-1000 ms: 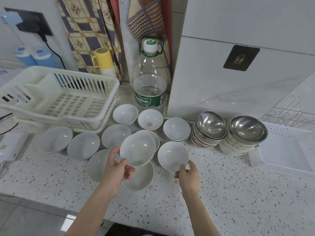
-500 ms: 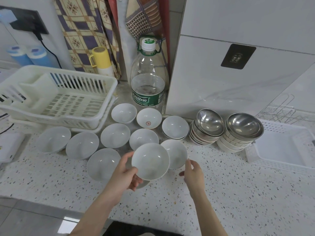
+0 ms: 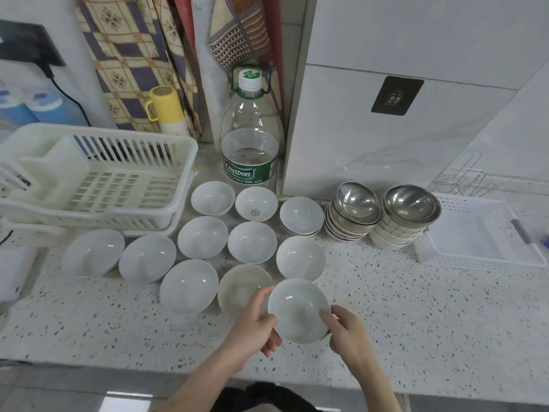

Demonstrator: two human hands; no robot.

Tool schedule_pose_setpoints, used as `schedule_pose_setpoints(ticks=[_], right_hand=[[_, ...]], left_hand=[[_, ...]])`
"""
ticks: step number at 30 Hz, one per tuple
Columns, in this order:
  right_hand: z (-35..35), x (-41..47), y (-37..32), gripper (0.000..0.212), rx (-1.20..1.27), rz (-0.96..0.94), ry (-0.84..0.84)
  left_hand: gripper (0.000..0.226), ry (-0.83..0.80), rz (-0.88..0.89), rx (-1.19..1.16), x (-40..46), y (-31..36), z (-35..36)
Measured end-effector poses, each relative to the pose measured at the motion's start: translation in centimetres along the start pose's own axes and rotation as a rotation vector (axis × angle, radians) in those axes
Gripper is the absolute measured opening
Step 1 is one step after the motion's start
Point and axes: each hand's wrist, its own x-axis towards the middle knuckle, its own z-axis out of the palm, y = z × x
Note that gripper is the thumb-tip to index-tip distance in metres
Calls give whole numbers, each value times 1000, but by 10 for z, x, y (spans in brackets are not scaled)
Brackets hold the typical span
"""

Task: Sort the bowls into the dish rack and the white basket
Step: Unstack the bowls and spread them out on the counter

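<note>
Both hands, left hand (image 3: 255,328) and right hand (image 3: 346,331), pinch one white bowl (image 3: 298,310); dish rack (image 3: 98,179) and white basket (image 3: 475,236) hold no bowls, so sorting has hardly begun.

1. Water bottle (image 3: 251,135), far centre against the wall: green label (image 3: 249,173) reads "Cestbon" in white script.
2. Same label, smaller line beneath the brand: "Drinking Water", followed by what looks like "4.5L"; print partly blurred.
3. Bottle cap (image 3: 250,79), white with a green top sticker: reads "4.5L"; the characters above it are too small to read.
4. Small white bowl (image 3: 256,203), far row, just in front of the bottle: red round mark (image 3: 255,213) on the inside bottom; its character is not legible.
</note>
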Motion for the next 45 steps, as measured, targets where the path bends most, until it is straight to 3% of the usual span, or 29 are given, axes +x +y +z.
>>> schedule_pose_setpoints(ticks=[7, 12, 21, 36, 45], right_hand=[[2, -5, 10, 13, -197, 15, 60], [3, -1, 13, 17, -224, 39, 45], [9, 5, 19, 26, -257, 44, 4], [1, 10, 21, 20, -367, 25, -102], [-11, 12, 10, 38, -399, 92, -29]], left_hand=[[59, -22, 78, 146, 0, -7, 10], [75, -26, 122, 272, 0, -9, 14], [86, -3, 119, 276, 4, -13, 11], [85, -18, 47, 249, 9, -7, 8], [73, -45, -38, 362, 18, 10, -10]])
